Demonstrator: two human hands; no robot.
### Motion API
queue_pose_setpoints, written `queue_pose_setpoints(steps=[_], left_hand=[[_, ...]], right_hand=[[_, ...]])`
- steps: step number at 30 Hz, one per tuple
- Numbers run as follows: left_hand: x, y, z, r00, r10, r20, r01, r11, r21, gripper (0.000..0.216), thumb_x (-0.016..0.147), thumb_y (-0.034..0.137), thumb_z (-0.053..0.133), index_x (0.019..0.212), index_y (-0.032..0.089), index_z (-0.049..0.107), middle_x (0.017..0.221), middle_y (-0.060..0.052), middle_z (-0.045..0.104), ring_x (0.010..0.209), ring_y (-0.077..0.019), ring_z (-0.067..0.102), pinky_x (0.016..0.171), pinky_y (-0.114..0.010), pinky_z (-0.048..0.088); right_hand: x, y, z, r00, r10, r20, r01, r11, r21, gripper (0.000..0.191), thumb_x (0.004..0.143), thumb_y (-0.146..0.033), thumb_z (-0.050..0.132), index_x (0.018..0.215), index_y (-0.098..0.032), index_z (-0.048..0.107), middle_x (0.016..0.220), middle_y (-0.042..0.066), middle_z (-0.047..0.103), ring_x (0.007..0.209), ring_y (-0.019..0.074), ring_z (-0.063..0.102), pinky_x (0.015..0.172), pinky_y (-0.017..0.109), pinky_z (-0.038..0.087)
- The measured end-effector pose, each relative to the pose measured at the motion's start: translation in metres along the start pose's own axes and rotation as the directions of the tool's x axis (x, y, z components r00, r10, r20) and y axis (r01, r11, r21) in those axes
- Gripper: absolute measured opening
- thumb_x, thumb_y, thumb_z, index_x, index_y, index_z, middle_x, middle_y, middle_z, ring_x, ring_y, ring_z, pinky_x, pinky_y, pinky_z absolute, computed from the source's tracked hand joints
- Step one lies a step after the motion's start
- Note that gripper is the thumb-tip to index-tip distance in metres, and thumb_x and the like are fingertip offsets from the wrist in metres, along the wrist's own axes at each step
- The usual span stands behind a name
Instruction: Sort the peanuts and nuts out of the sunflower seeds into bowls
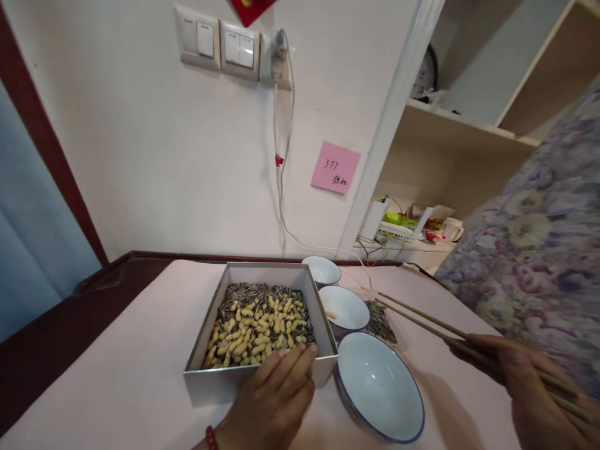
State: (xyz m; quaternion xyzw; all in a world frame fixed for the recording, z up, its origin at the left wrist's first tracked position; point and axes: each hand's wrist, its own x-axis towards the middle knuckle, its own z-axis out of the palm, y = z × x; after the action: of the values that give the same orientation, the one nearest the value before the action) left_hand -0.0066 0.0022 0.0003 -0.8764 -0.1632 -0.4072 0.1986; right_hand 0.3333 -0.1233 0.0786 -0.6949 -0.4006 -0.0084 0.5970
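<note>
- My left hand (274, 400) lies on the near wall of the box (262, 267). The fingers are together and almost straight, gripping nothing.
- My right hand (529, 387) curls closed around the chopsticks (422, 319).
- The chopsticks' long axis slants up-left, with the tips just beside the seed pile (380, 322).

We count one grey box (206, 384), three blue-rimmed bowls (380, 386), two chopsticks (422, 315), one loose pile of sunflower seeds (380, 322), one pink sticky note (335, 167), two wall switch plates (197, 37), and two hands: one left hand (274, 394), one right hand (529, 387).
</note>
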Motion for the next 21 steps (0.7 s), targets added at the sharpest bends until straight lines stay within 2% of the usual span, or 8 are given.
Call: queue_pose_setpoints(steps=[1, 3, 5, 8, 10, 12, 17, 21], left_hand=[[0.0, 0.0, 0.001, 1.0, 0.005, -0.002, -0.005, 1.0, 0.009, 0.015, 0.101, 0.021, 0.059, 0.097, 0.019, 0.073, 0.14, -0.007, 0.067, 0.136, -0.0202, 0.05, 0.128, -0.036, 0.013], [-0.001, -0.001, 0.003, 1.0, 0.021, -0.016, -0.02, 0.999, 0.033, 0.014, 0.1, 0.021, 0.061, 0.098, 0.019, 0.074, 0.14, -0.006, 0.068, 0.135, -0.0199, 0.051, 0.128, -0.036, 0.014], [-0.002, -0.002, 0.006, 0.999, 0.037, -0.036, -0.035, 0.997, 0.064, 0.011, 0.099, 0.023, 0.064, 0.098, 0.02, 0.074, 0.14, -0.006, 0.068, 0.134, -0.0196, 0.052, 0.127, -0.036, 0.016], [-0.004, -0.001, 0.011, 0.996, 0.05, -0.077, -0.042, 0.994, 0.099, 0.004, 0.094, 0.026, 0.073, 0.093, 0.022, 0.074, 0.139, -0.005, 0.069, 0.132, -0.019, 0.055, 0.124, -0.036, 0.022], [-0.004, -0.001, 0.012, 0.994, 0.049, -0.1, -0.038, 0.994, 0.106, 0.006, 0.09, 0.027, 0.078, 0.09, 0.022, 0.074, 0.138, -0.005, 0.069, 0.13, -0.019, 0.057, 0.121, -0.035, 0.027], [-0.004, -0.001, 0.012, 0.993, 0.057, -0.103, -0.045, 0.992, 0.114, 0.007, 0.09, 0.027, 0.079, 0.089, 0.023, 0.073, 0.136, -0.004, 0.071, 0.128, -0.0191, 0.058, 0.118, -0.034, 0.031], [-0.003, -0.001, 0.011, 0.993, 0.074, -0.095, -0.059, 0.986, 0.155, 0.006, 0.094, 0.026, 0.073, 0.089, 0.024, 0.073, 0.133, -0.002, 0.072, 0.126, -0.018, 0.059, 0.113, -0.032, 0.035], [-0.004, -0.001, 0.015, 0.987, 0.08, -0.137, -0.054, 0.981, 0.184, 0.006, 0.095, 0.026, 0.07, 0.09, 0.025, 0.074, 0.131, 0.001, 0.073, 0.123, -0.0161, 0.061, 0.111, -0.031, 0.038]], right_hand=[[-0.003, -0.012, 0.006, 0.997, 0.076, -0.02, -0.076, 0.997, -0.003, 0.044, 0.093, -0.063, 0.059, 0.095, -0.023, 0.079, 0.094, 0.005, 0.082, 0.086, 0.0167, 0.081, 0.077, 0.011, 0.063], [-0.006, -0.031, 0.02, 0.992, 0.127, -0.022, -0.127, 0.992, -0.001, 0.05, 0.091, -0.07, 0.057, 0.098, -0.025, 0.078, 0.101, 0.004, 0.082, 0.093, 0.0165, 0.08, 0.087, 0.011, 0.061], [-0.005, -0.044, 0.036, 0.999, 0.047, 0.024, -0.048, 0.998, 0.029, 0.052, 0.089, -0.071, 0.057, 0.099, -0.025, 0.079, 0.104, 0.005, 0.081, 0.096, 0.0188, 0.079, 0.091, 0.016, 0.062], [-0.003, -0.064, 0.07, 0.979, -0.142, 0.146, 0.122, 0.983, 0.133, 0.045, 0.091, -0.065, 0.061, 0.092, -0.025, 0.08, 0.098, 0.006, 0.081, 0.091, 0.0184, 0.078, 0.082, 0.018, 0.064], [-0.005, -0.08, 0.097, 0.931, -0.252, 0.262, 0.186, 0.95, 0.251, 0.037, 0.094, -0.058, 0.062, 0.09, -0.026, 0.08, 0.094, 0.005, 0.079, 0.085, 0.0152, 0.077, 0.076, 0.016, 0.062], [-0.007, -0.094, 0.126, 0.865, -0.319, 0.387, 0.181, 0.918, 0.353, 0.034, 0.098, -0.053, 0.06, 0.093, -0.025, 0.079, 0.094, 0.004, 0.077, 0.086, 0.0143, 0.076, 0.077, 0.017, 0.061], [-0.009, -0.104, 0.191, 0.743, -0.34, 0.577, 0.11, 0.911, 0.397, 0.039, 0.1, -0.055, 0.056, 0.094, -0.021, 0.075, 0.09, 0.005, 0.073, 0.085, 0.0177, 0.073, 0.079, 0.028, 0.062], [-0.007, -0.098, 0.224, 0.697, -0.333, 0.635, 0.087, 0.918, 0.386, 0.043, 0.099, -0.057, 0.056, 0.094, -0.018, 0.073, 0.084, 0.004, 0.069, 0.081, 0.018, 0.068, 0.079, 0.034, 0.059]])
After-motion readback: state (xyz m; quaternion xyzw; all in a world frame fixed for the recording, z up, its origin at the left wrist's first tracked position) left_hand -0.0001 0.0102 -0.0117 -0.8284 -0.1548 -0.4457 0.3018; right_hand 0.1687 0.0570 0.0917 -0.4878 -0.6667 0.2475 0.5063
